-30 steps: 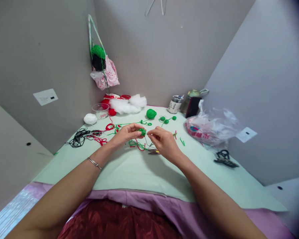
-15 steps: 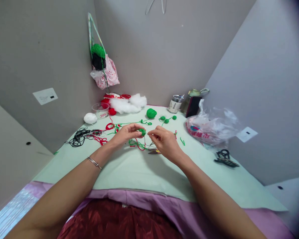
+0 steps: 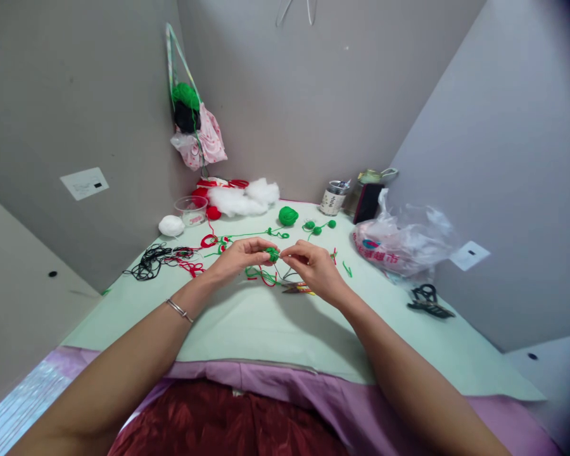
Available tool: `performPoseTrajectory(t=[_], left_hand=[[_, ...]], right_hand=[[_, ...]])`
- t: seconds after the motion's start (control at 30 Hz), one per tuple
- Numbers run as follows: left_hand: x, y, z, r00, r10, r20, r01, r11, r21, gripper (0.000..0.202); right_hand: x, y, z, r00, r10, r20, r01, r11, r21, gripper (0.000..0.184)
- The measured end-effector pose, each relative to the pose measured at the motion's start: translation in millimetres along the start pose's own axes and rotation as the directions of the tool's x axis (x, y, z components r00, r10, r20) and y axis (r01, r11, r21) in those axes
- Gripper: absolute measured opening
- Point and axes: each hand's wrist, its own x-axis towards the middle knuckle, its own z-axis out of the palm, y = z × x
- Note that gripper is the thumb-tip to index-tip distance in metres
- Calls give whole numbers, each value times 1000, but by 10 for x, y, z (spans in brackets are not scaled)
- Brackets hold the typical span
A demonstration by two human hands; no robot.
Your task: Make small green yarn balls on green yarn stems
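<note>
My left hand (image 3: 237,258) pinches a small green yarn ball (image 3: 272,254) between thumb and fingers, a little above the pale green table cover (image 3: 247,329). My right hand (image 3: 316,269) is closed in a pinch right beside the ball, on a thin thread I can barely make out. Under both hands lie loose green and red yarn strands (image 3: 262,277). A small pair of scissors (image 3: 298,289) lies on the cover just below my right hand.
Black cord tangle (image 3: 149,261) at left. At the back: white yarn ball (image 3: 171,225), clear cup (image 3: 192,211), white stuffing (image 3: 242,199), green yarn ball (image 3: 288,216), small green balls (image 3: 317,227), a jar (image 3: 332,199). Plastic bag (image 3: 401,244) and black clip (image 3: 427,301) at right. Pink bag (image 3: 199,142) hangs in the corner.
My right hand has shifted slightly left, closer to the green ball. The left hand and the ball have stayed nearly still.
</note>
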Motion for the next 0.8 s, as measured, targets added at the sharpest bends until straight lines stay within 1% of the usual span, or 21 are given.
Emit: performPoseTrajectory(t=[0.13,0.23,0.33,0.5,0.63,0.8], left_hand=[[-4,-4,13,1000,-23,-8,23,1000,0,39],[-20,29,30,1000,-11,-24,12,1000,19,39],[-36,75,49,1000,-4,-26,5,999,41,39],[-48,113,73,999,-26,-20,28,997,67,37],[-48,97,84,999,-34,-27,36,997,61,36],[-45,79,92,999,-25,-26,26,998,54,35]], right_hand=[[13,43,10,1000,-1,-7,1,999,54,12],[25,58,-5,1000,12,-2,-11,996,94,13],[35,59,-47,999,26,40,-30,994,101,14],[39,56,-107,994,27,110,-38,995,97,16],[41,68,-77,995,28,91,-41,989,145,14],[49,99,-38,997,26,75,-37,988,153,13]])
